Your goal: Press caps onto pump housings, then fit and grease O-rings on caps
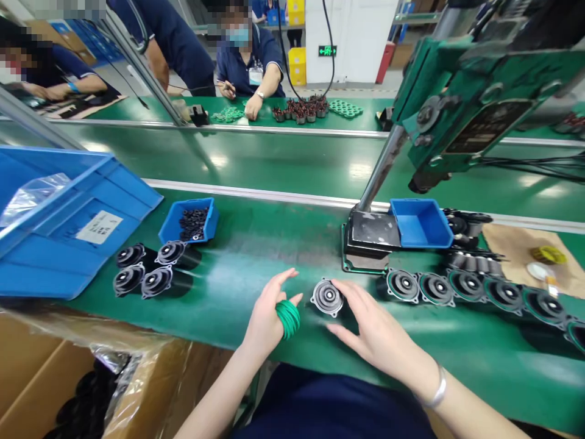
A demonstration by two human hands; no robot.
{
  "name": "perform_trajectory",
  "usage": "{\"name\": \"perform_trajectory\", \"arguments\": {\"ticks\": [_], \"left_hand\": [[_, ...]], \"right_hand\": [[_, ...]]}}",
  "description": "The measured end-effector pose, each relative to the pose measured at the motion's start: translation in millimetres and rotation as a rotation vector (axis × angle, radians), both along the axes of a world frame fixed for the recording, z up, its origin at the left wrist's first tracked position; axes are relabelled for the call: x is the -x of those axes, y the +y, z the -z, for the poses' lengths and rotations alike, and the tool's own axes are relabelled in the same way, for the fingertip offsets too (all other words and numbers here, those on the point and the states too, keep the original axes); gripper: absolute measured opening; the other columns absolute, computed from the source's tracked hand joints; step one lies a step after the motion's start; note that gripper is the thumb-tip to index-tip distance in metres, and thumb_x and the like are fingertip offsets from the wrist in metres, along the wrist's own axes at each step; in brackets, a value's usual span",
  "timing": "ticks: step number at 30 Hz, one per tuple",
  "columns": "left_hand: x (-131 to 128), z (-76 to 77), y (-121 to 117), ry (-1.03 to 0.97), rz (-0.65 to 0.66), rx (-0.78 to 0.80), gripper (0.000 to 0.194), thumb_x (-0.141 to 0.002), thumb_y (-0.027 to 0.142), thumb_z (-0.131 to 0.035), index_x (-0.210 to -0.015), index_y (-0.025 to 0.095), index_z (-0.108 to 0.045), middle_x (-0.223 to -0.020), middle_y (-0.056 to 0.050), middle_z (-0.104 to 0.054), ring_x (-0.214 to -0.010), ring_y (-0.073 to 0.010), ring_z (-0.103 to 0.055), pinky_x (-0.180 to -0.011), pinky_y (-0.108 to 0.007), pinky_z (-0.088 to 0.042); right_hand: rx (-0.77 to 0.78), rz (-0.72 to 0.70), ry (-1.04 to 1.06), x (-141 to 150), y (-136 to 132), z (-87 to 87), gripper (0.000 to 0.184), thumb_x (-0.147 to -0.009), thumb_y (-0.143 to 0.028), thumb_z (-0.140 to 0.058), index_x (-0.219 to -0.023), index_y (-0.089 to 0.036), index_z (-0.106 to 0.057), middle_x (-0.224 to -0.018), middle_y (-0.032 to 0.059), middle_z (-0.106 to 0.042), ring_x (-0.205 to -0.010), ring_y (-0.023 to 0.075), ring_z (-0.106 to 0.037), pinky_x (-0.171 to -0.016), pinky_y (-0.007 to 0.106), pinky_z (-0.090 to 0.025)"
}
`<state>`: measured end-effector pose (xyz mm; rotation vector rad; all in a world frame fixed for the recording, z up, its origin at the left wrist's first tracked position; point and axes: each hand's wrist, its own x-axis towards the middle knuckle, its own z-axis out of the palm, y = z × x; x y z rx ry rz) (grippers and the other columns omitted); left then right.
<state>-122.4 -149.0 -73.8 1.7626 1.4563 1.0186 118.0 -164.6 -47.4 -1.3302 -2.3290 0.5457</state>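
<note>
My left hand (269, 314) rests on the green bench with a stack of green rubber rings (288, 318) looped around its fingers; thumb and forefinger reach toward a round grey motor part (326, 297) lying flat on the bench. My right hand (372, 329) cups that part from the right, fingers spread and touching its edge. A row of similar round parts with green rings (466, 286) stretches off to the right.
Several black round parts (144, 271) sit at left beside a large blue bin (59, 225). A small blue tray of black rings (189, 221), an empty blue tray (420, 222) and a green press (461, 97) stand behind. Other people work across the conveyor. A cardboard box (68, 378) is at lower left.
</note>
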Motion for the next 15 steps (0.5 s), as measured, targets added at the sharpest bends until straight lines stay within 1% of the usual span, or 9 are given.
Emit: {"name": "perform_trajectory", "arguments": {"ticks": [2, 3, 4, 5, 7, 9, 10, 12, 15], "left_hand": [[-2, -5.1, -4, -0.133, 0.0, 0.055, 0.035, -0.092, 0.023, -0.057, -0.127, 0.018, -0.052, -0.107, -0.007, -0.067, -0.055, -0.0054, -0.055, -0.082, -0.033, -0.058], [-5, -8.1, -7, -0.198, 0.015, 0.085, 0.033, -0.094, 0.024, -0.055, -0.126, 0.018, -0.052, -0.104, -0.007, -0.066, -0.056, -0.0061, -0.057, -0.078, -0.031, -0.058], [-8, -11.3, -9, -0.249, 0.039, 0.108, 0.032, -0.095, 0.024, -0.053, -0.126, 0.019, -0.051, -0.102, -0.006, -0.066, -0.059, -0.0072, -0.059, -0.075, -0.029, -0.058], [-12, -14.3, -11, -0.283, 0.07, 0.118, 0.032, -0.096, 0.025, -0.052, -0.128, 0.02, -0.051, -0.101, -0.005, -0.065, -0.062, -0.0086, -0.062, -0.072, -0.027, -0.057], [-20, -19.5, -14, -0.295, 0.131, 0.088, 0.032, -0.098, 0.025, -0.051, -0.129, 0.022, -0.051, -0.102, -0.005, -0.065, -0.072, -0.0113, -0.066, -0.073, -0.027, -0.057], [-27, -23.5, -14, -0.244, 0.177, 0.004, 0.034, -0.096, 0.025, -0.055, -0.13, 0.022, -0.052, -0.102, -0.006, -0.066, -0.081, -0.0143, -0.068, -0.078, -0.028, -0.058], [-28, -25.2, -14, -0.206, 0.194, -0.036, 0.036, -0.094, 0.025, -0.057, -0.13, 0.022, -0.052, -0.103, -0.006, -0.067, -0.085, -0.016, -0.069, -0.081, -0.029, -0.058], [-29, -28.0, -13, -0.134, 0.235, -0.09, 0.04, -0.093, 0.024, -0.06, -0.132, 0.021, -0.052, -0.106, -0.008, -0.069, -0.093, -0.0189, -0.069, -0.088, -0.031, -0.057], [-22, -30.7, -14, -0.055, 0.356, -0.142, 0.045, -0.095, 0.019, -0.055, -0.139, 0.024, -0.047, -0.115, -0.009, -0.07, -0.103, -0.0199, -0.068, -0.093, -0.032, -0.056]], "right_hand": [[-0.096, 0.082, -0.003, -1, -4, -6.6, 0.06, -0.093, -0.038, -0.056, -0.146, -0.02, -0.033, -0.135, 0.0138, -0.05, -0.125, 0.0248, -0.053, -0.104, 0.045, -0.052], [-0.146, 0.114, 0.027, -1, -4, -11.0, 0.054, -0.093, -0.035, -0.057, -0.142, -0.02, -0.038, -0.131, 0.0137, -0.052, -0.122, 0.0244, -0.053, -0.102, 0.044, -0.052], [-0.182, 0.122, 0.077, 0, -3, -15.8, 0.046, -0.093, -0.031, -0.057, -0.136, -0.02, -0.044, -0.126, 0.0133, -0.054, -0.119, 0.0236, -0.054, -0.101, 0.042, -0.051], [-0.186, 0.097, 0.139, 1, -1, -20.8, 0.038, -0.093, -0.029, -0.058, -0.129, -0.02, -0.05, -0.121, 0.0123, -0.055, -0.116, 0.0221, -0.054, -0.099, 0.04, -0.051], [-0.085, -0.033, 0.278, 8, 4, -29.8, 0.025, -0.092, -0.027, -0.06, -0.116, -0.021, -0.056, -0.112, 0.0093, -0.056, -0.109, 0.0181, -0.055, -0.095, 0.033, -0.051], [0.073, -0.168, 0.398, 16, 10, -35.4, 0.015, -0.092, -0.028, -0.061, -0.105, -0.021, -0.058, -0.105, 0.0057, -0.058, -0.103, 0.0137, -0.056, -0.091, 0.027, -0.05], [0.139, -0.199, 0.446, 20, 12, -36.7, 0.01, -0.092, -0.027, -0.061, -0.099, -0.02, -0.058, -0.101, 0.004, -0.058, -0.099, 0.0117, -0.057, -0.089, 0.025, -0.05], [0.216, -0.199, 0.508, 25, 14, -37.7, 0.009, -0.092, -0.026, -0.062, -0.088, -0.019, -0.059, -0.092, 0.0015, -0.059, -0.091, 0.0091, -0.057, -0.084, 0.021, -0.049], [0.329, -0.201, 0.49, 20, 16, -40.4, 0.017, -0.089, -0.03, -0.066, -0.079, -0.017, -0.06, -0.084, -0.0001, -0.057, -0.081, 0.0077, -0.055, -0.074, 0.018, -0.047]]}}
